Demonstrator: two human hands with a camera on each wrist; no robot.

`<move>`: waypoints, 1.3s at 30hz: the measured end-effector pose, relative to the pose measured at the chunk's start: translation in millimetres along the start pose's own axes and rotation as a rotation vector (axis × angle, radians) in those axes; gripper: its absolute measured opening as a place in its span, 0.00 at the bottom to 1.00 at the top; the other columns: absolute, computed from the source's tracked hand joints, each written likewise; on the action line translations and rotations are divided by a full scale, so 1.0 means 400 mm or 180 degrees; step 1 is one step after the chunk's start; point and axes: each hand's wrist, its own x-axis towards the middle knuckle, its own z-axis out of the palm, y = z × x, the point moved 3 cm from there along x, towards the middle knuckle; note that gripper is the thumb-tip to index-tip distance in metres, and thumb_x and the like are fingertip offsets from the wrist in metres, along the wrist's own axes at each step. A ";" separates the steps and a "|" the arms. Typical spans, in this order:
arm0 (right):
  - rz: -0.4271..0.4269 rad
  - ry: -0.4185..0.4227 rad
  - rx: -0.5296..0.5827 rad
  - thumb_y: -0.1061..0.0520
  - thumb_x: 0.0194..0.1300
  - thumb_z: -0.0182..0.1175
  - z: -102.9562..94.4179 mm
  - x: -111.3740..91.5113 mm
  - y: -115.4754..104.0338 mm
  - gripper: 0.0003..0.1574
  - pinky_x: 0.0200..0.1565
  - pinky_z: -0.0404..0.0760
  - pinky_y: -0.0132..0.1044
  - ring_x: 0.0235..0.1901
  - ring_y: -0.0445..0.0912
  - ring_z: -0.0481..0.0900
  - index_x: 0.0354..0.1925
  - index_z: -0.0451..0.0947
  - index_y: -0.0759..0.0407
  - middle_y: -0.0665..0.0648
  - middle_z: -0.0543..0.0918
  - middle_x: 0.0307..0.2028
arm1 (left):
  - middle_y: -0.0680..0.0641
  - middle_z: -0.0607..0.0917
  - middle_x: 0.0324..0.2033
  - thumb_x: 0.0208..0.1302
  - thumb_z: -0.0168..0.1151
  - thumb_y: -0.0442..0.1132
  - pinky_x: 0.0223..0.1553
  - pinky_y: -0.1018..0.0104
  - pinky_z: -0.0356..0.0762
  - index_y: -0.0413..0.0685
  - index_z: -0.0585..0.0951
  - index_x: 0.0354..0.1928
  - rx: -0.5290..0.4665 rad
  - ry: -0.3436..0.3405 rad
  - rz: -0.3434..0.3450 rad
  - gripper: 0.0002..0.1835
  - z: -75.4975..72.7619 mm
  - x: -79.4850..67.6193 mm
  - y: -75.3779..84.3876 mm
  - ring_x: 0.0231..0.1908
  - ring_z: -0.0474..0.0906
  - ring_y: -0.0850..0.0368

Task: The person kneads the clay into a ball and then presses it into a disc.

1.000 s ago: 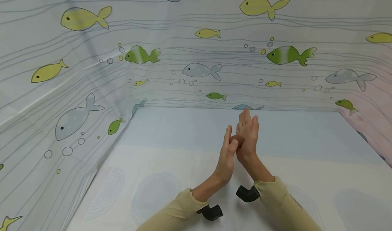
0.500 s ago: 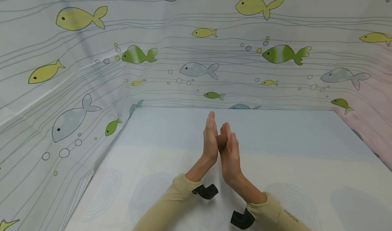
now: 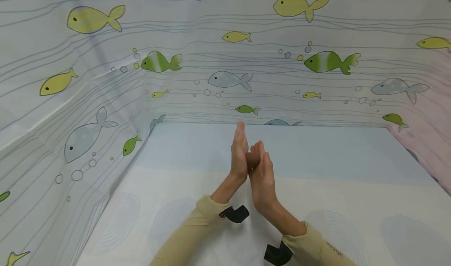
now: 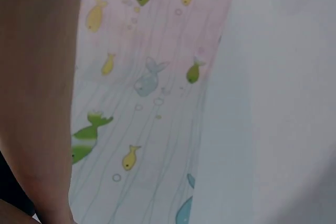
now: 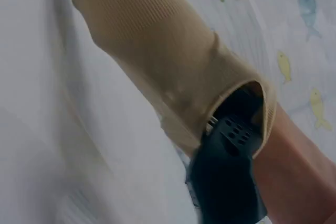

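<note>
In the head view, a small brown rounded lump (image 3: pixel 252 160) sits between my two palms. Its exact kind is hard to tell, and the hands hide part of it. My left hand (image 3: pixel 239 158) stands upright, fingers straight and pointing away, its palm against the lump. Facing it, my right hand (image 3: pixel 264 183) presses from the other side with straight fingers, a little lower and nearer to me. Neither wrist view shows the lump. A bare stretch of skin (image 4: pixel 37 77) fills the left side of the left wrist view.
Both hands are above a white and pale blue table surface (image 3: pixel 197 148). Behind it hangs a curtain (image 3: pixel 197 35) printed with fish. Black wrist devices (image 3: pixel 237 214) stick out from tan sleeves (image 3: pixel 197 227); one sleeve (image 5: pixel 152 51) crosses the right wrist view.
Both hands have shifted left with the lump between them. The left hand has slid forward while the right has drawn back, so the left fingertips now reach farther.
</note>
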 end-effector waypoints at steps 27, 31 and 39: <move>-0.0069 0.0923 0.0563 0.35 0.77 0.25 -0.154 0.146 -0.034 0.43 0.75 0.34 0.38 0.78 0.44 0.33 0.80 0.30 0.50 0.49 0.35 0.79 | 0.55 0.40 0.78 0.72 0.27 0.65 0.75 0.47 0.31 0.51 0.39 0.79 0.0372 -0.0741 0.0006 0.41 0.100 -0.122 0.026 0.76 0.30 0.63; -0.0136 0.0841 0.0493 0.36 0.77 0.25 -0.134 0.133 -0.031 0.43 0.75 0.34 0.39 0.78 0.43 0.35 0.80 0.30 0.52 0.50 0.36 0.79 | 0.53 0.40 0.78 0.73 0.27 0.63 0.74 0.45 0.31 0.48 0.40 0.79 0.0331 -0.0627 -0.0174 0.41 0.097 -0.121 0.007 0.77 0.31 0.59; -0.0123 0.0738 0.0352 0.37 0.77 0.27 -0.076 0.082 -0.013 0.43 0.75 0.36 0.41 0.78 0.45 0.39 0.79 0.34 0.55 0.52 0.41 0.79 | 0.47 0.47 0.78 0.75 0.29 0.59 0.75 0.50 0.37 0.44 0.44 0.79 -0.0006 -0.0002 -0.0564 0.39 0.060 -0.085 -0.050 0.77 0.39 0.53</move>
